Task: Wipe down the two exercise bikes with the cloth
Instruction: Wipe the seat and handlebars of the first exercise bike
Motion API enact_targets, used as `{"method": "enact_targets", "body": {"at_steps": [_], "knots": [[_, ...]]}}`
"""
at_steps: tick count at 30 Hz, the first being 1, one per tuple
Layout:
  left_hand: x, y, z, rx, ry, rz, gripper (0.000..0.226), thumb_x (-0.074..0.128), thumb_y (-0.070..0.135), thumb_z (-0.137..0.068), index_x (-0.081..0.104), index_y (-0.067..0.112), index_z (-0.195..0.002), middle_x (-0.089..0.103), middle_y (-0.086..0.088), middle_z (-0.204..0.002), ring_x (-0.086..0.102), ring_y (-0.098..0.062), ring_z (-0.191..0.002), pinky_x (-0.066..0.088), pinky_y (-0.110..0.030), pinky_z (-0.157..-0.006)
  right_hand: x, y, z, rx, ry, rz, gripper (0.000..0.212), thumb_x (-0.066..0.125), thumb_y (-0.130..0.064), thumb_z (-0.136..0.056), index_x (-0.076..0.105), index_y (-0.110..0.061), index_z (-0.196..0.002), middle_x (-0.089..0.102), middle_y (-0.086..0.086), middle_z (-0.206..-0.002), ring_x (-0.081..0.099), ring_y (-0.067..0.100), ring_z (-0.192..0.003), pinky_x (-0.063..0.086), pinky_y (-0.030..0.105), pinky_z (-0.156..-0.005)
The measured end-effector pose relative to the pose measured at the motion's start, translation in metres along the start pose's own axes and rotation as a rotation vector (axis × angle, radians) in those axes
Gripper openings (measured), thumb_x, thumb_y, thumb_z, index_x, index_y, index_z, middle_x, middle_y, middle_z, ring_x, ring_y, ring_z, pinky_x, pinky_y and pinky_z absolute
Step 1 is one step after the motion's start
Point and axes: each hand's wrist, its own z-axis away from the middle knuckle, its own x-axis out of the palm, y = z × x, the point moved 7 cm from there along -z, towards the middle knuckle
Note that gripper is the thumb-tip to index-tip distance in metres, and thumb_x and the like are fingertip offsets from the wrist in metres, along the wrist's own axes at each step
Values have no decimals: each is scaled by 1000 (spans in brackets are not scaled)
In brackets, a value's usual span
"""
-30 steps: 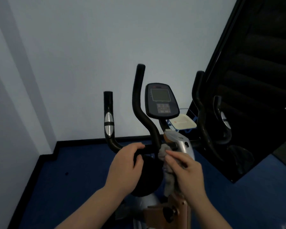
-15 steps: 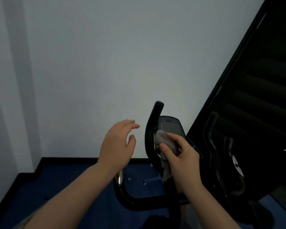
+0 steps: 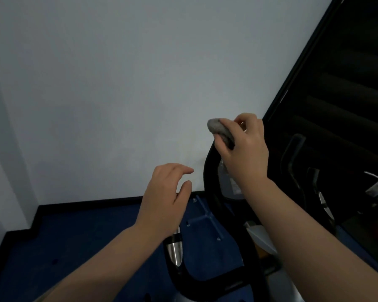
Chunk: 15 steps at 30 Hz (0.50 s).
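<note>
Since half a second ago the right hand (image 3: 243, 147) has been climbing from the console face to the tip of the upright black handlebar (image 3: 208, 171), carrying the grey cloth (image 3: 219, 129) with it, while the left hand (image 3: 165, 199) is still hovering off the bike, now further below the right. Fingers of the right hand are curling round the bunched cloth and pressing it over the bar's top end; the left is hanging relaxed with fingers loosely bent, holding nothing. With no second hand steadying the frame, a hard rub at the bar's tip is likely to rock the bike, and the wadded cloth could slide off the rounded end and drop to the blue floor (image 3: 96, 247) beneath the hands. Bunched so tightly, it is probably also skipping much of the bar's surface. Just under the right wrist the console (image 3: 230, 184) is partly hidden by the forearm. Below the left hand a chrome-banded side grip (image 3: 175, 251) is standing in the way of any downward reach. Beyond the right hand, dark handlebars (image 3: 292, 162) are showing against a black panel, possibly the second bike, though I cannot tell.
</note>
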Motion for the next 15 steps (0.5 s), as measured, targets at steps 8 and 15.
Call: {"method": "enact_targets", "body": {"at_steps": [8,15], "knots": [[0,-1,12,-29,-32,72,39,42,26,-93,54,18,-129,42,14,-136,27,2,-136,15,-4,-108,28,-26,45,-175,-292,101,17,68,-11,-85,70,-3,-99,62,13,-105,57,28,-92,48,28,-50],[-1,6,30,-17,-28,32,47,40,28,-95,41,19,-141,23,12,-156,4,3,-146,3,-5,-112,31,-11,71,-119,-552,-209,21,64,-24,-90,71,-12,-105,53,2,-107,53,16,-98,49,29,-76]]}}
